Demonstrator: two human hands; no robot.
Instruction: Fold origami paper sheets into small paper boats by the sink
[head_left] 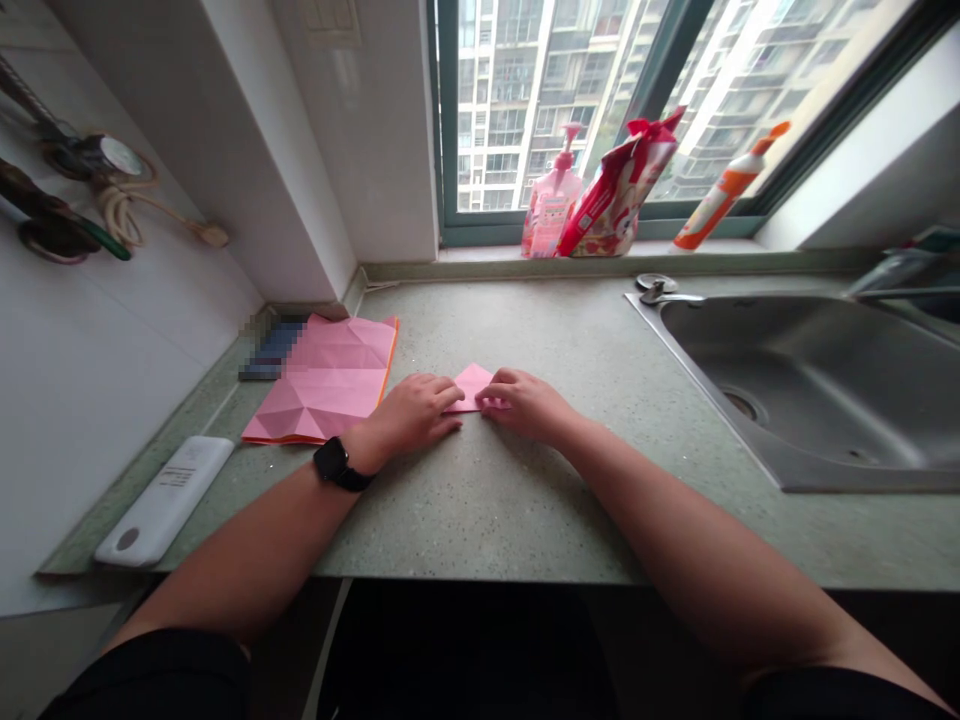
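Note:
A small folded piece of pink paper (pixel 472 380) lies on the speckled counter, its pointed tip facing the window. My left hand (pixel 420 408) holds its left side, fingers curled over the edge. At the right side my right hand (pixel 523 402) pinches the paper between thumb and fingers. Both hands partly cover its lower corners. To the left rests a larger creased sheet of pink paper (pixel 337 370), with orange showing along its edge. A black watch (pixel 341 463) is on my left wrist.
A white power bank-like slab (pixel 166 500) lies at the counter's left end. To the right is a steel sink (pixel 825 400). On the windowsill stand a pink pump bottle (pixel 553 205), a red pouch (pixel 622 190) and an orange-and-white bottle (pixel 727 190).

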